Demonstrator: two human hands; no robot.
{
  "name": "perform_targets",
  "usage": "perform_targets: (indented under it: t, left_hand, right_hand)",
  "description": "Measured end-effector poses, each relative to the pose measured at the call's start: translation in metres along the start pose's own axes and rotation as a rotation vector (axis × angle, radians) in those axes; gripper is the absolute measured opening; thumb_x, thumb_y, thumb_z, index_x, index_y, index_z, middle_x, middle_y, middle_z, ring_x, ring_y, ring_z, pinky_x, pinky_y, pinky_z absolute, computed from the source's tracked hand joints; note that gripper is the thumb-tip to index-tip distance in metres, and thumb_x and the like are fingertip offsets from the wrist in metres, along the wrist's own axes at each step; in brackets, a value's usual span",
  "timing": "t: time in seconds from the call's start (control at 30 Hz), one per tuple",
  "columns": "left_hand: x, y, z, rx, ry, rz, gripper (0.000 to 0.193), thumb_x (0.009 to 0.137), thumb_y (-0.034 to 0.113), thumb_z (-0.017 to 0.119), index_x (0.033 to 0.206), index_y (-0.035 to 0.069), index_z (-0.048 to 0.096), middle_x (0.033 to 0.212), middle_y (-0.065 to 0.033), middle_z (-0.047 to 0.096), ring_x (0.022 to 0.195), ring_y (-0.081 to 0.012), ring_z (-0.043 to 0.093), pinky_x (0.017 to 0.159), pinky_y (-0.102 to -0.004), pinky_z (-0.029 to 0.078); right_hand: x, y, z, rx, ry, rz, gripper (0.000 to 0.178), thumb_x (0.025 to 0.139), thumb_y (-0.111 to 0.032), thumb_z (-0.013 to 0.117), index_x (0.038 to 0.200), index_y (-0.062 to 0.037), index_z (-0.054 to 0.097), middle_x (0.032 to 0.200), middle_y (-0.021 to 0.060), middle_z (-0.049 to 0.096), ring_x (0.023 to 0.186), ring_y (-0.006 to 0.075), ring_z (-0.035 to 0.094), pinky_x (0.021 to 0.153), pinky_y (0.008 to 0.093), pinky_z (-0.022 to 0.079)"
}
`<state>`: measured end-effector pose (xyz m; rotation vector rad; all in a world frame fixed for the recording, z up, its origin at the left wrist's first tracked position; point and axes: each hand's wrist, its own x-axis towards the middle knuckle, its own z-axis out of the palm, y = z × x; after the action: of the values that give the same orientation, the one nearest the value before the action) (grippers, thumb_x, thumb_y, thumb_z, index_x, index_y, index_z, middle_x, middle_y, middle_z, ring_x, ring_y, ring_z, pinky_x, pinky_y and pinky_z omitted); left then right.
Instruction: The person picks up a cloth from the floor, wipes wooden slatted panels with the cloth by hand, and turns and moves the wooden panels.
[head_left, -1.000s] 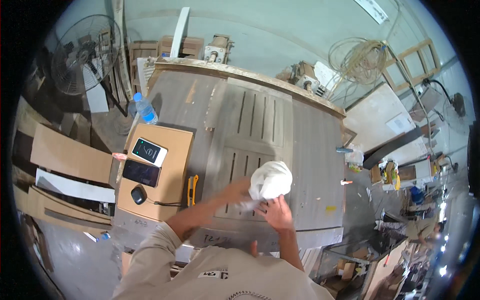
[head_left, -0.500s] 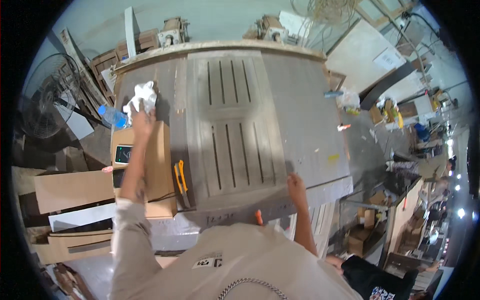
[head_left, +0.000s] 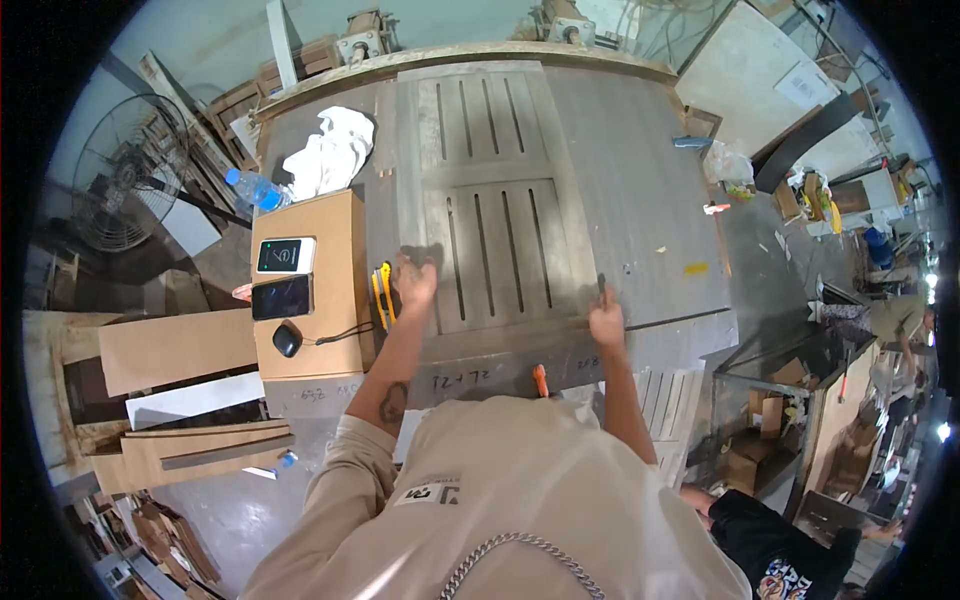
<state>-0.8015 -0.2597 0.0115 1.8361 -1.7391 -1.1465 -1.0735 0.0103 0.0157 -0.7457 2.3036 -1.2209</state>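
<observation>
Slotted wooden panel (head_left: 500, 172) is lying on a workbench (head_left: 645, 200), a left hand (head_left: 414, 283) with fingers parted at the panel's left edge, a right hand (head_left: 606, 319) curling by the near right corner, its hold impossible to tell from here; leftward, yellow utility knife (head_left: 384, 295), cardboard box (head_left: 340, 235) and bunched white cloth (head_left: 335, 155) are resting.
</observation>
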Motion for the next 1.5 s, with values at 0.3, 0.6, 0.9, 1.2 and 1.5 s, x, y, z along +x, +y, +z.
perform_targets:
  t: [0.3,0.6,0.9,1.2,1.5]
  left_hand:
    - [-0.007,0.061,-0.092,-0.59,-0.417,-0.305,0.031,0.083,0.033,0.07,0.073,0.01,0.052,0.058,0.005,0.036,0.045,-0.0071,0.031,0.04,-0.0227,0.027]
    - [-0.06,0.19,-0.204,-0.233,-0.184,0.351,0.041,0.081,0.029,0.071,0.055,0.01,0.046,0.051,0.0018,0.044,0.048,-0.0102,0.037,0.045,-0.0276,0.032]
    - [-0.131,0.269,-0.163,0.024,0.161,0.921,0.037,0.073,0.034,0.07,0.065,0.0,0.057,0.062,-0.0179,0.056,0.057,-0.0326,0.054,0.056,-0.0404,0.044]
    - [-0.165,0.277,-0.113,-0.418,-0.337,0.857,0.04,0.083,0.03,0.064,0.06,0.0,0.053,0.053,-0.0128,0.046,0.049,-0.0185,0.05,0.05,-0.0333,0.041]
    - [-0.124,0.054,0.046,-0.35,-0.814,-0.126,0.056,0.096,0.048,0.043,0.126,0.002,0.051,0.124,-0.0147,0.055,0.116,-0.0268,0.051,0.098,-0.0402,0.038]
  right_hand:
    - [-0.014,-0.089,-0.056,-0.119,-0.046,0.129,0.059,0.088,-0.024,0.058,0.134,0.0074,0.039,0.112,0.0199,0.063,0.099,0.026,0.059,0.089,0.0317,0.044]
    - [-0.09,-0.094,0.014,0.328,-0.287,0.352,0.057,0.09,-0.027,0.061,0.137,-0.0023,0.04,0.099,0.0088,0.062,0.078,0.012,0.053,0.066,0.0258,0.044]
    - [-0.135,-0.109,0.047,0.4,-0.323,0.341,0.047,0.093,-0.023,0.057,0.133,-0.0006,0.045,0.101,0.0118,0.063,0.08,0.0161,0.057,0.066,0.028,0.046]
    - [-0.106,-0.277,-0.08,0.631,-0.178,-0.062,0.064,0.097,-0.04,0.047,0.139,0.0075,0.035,0.14,0.0222,0.041,0.129,0.028,0.041,0.108,0.0381,0.032]
    - [-0.063,-0.291,-0.163,0.303,-0.133,-0.066,0.058,0.079,-0.004,0.053,0.135,0.0057,0.043,0.122,0.0118,0.058,0.11,0.0184,0.055,0.097,0.0293,0.04]
